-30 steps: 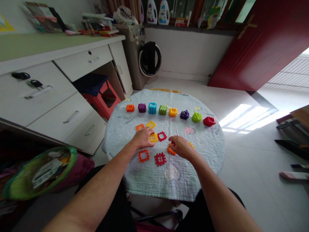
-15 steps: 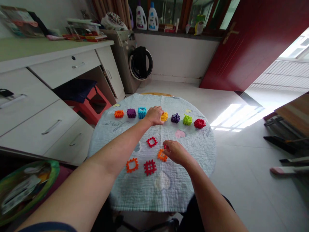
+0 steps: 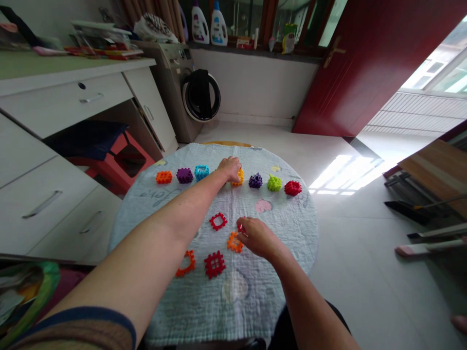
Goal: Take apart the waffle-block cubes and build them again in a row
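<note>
My left hand [image 3: 230, 168] reaches to the back of the round table, its fingers closed on a yellow toothed block [image 3: 239, 177]. Nearer to me, my right hand [image 3: 255, 235] has thumb and fingers apart over a red toothed piece [image 3: 242, 225], which it partly hides. Just below its thumb lies an orange window-patterned piece [image 3: 234, 242]. A red open-square frame [image 3: 218, 221] rests to the left. Closer to me are a red window-patterned piece [image 3: 215, 265] and an orange frame [image 3: 189, 263], partly covered by my left forearm.
Along the far side stand orange [image 3: 164, 177], purple [image 3: 184, 175], blue [image 3: 202, 171], dark purple [image 3: 256, 181], green [image 3: 274, 183] and red [image 3: 293, 188] blocks. A pale cloth [image 3: 272, 233] covers the table. Left are drawers [image 3: 47, 204] and a red stool [image 3: 126, 158].
The view has shifted, so the table and pieces appear further left. My left hand stays at the yellow block, now covering more of the block's left side. My right hand stays by the red piece.
</note>
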Motion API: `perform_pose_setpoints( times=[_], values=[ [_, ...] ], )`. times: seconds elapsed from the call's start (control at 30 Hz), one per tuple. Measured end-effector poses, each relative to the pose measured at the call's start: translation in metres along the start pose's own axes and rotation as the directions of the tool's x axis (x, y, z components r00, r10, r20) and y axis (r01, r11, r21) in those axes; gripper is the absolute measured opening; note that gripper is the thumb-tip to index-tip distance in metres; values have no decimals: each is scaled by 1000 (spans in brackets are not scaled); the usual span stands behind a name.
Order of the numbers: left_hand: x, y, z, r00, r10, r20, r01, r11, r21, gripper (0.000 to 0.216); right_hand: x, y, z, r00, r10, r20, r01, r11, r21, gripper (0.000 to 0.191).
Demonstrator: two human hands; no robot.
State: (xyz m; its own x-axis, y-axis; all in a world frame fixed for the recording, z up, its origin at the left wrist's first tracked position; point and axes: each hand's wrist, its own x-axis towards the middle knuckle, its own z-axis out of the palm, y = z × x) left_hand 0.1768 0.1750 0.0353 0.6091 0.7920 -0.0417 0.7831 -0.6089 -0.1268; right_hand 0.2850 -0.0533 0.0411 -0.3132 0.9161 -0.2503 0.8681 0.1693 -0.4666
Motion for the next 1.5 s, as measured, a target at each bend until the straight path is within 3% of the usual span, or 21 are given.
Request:
perform_pose_setpoints(
  times=[0.37, 0.47, 0.57, 0.7, 0.87, 0.93, 1.03, 1.13, 1.27, 1.5],
  values=[
    [5, 4, 5, 994, -17, 108, 19, 1000, -15, 47, 2, 1, 0, 1000, 10, 27, -10, 1000, -16, 16],
    [3, 2, 8, 997, -19, 74, 21, 999, -31, 55, 2, 2, 1, 999, 16, 41, -15, 1000, -16, 18],
    [-4, -2, 10, 999, -9, -32, 8, 998, -56, 66, 4, 7, 3, 1000, 27, 12, -26, 999, -41, 23],
    [-31, -11, 9, 985, 9, -175, -22, 997, -70, 66, 11, 12, 6, 998, 47, -31, -51, 990, -129, 23],
    [-96, -29, 6, 959, -40, -280, 3, 992, -129, 56, 17, 16, 5, 999, 37, -29, -42, 981, -190, 19],
    [-128, -37, 8, 965, -86, -247, 44, 984, -171, 49, 17, 18, 6, 999, 36, -29, -41, 981, -190, 19],
    [-174, -44, 17, 963, -229, -141, 198, 959, -202, 41, 18, 19, 7, 999, 26, -26, -31, 982, -187, 19],
    [-207, -41, 32, 952, -304, -34, 291, 934, -208, 40, 19, 19, 8, 1000, 29, -10, -30, 981, -189, 18],
    [-217, -26, 48, 951, -307, -20, 296, 933, -206, 42, 19, 20, 6, 999, 41, -10, -42, 981, -188, 20],
    [-195, -18, 62, 953, -303, -26, 296, 943, -148, 40, 8, 44, -7, 990, 137, -28, -140, 976, -170, 35]
  ],
)
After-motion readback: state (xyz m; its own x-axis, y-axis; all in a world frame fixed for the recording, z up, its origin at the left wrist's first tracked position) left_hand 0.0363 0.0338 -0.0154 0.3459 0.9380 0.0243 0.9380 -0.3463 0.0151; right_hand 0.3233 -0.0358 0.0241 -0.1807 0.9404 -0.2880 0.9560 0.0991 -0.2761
